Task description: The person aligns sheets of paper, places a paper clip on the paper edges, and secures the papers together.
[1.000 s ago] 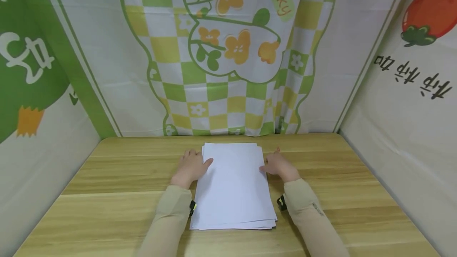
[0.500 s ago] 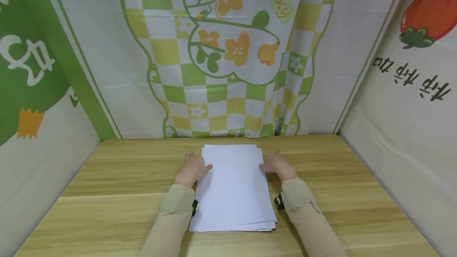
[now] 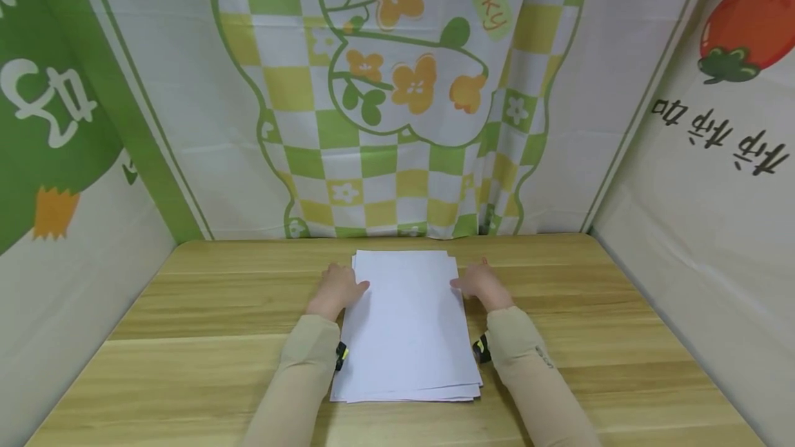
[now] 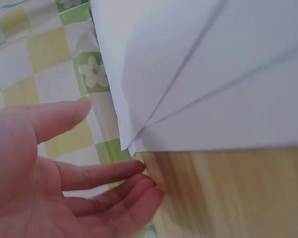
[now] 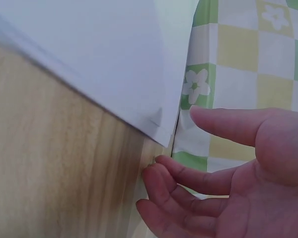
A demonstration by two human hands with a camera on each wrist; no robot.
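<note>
While that kinda uneven paper stack point(image 3: 404, 330) is lying on the wooden table point(image 3: 199, 336), the left hand point(image 3: 335, 290) and right hand point(image 3: 486, 285) are flanking it, both loosely spread, probably just positioning, next likely needing even contact on both edges.

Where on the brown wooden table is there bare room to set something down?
The table is bare from the left hand to the printed left curtain, and from the right hand to the printed right curtain. The middle is crowded: overlapping white rectangular paper sheets lie between the hands.
</note>
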